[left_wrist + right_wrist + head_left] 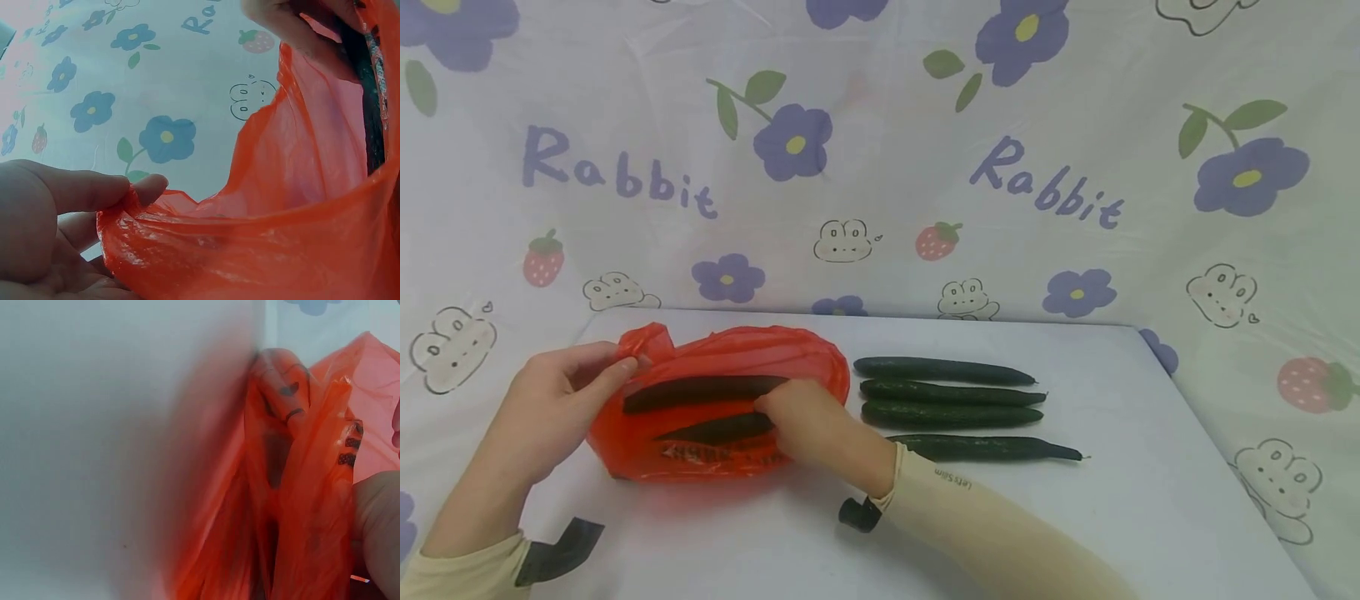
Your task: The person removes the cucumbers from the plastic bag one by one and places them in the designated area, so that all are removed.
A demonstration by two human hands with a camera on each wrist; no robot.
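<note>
A red plastic bag [752, 346] lies at the left of the table with its mouth spread. My left hand [557, 408] pinches the bag's gathered edge between thumb and fingers, seen closely in the left wrist view, where the hand [56, 219] is at lower left. At the bag's opening my right hand [816, 429] grips the right end of a dark green cucumber [722, 428]. Just above it, another dark cucumber [700, 392] lies lengthwise in the bag. The right wrist view shows mostly the bag's crumpled red side [312, 506], hiding the fingers.
Several cucumbers lie side by side right of the bag, among them a top one [943, 369] and a front one [1000, 447] partly behind my right forearm. The white table [1112, 500] ends at a printed cloth backdrop [880, 183].
</note>
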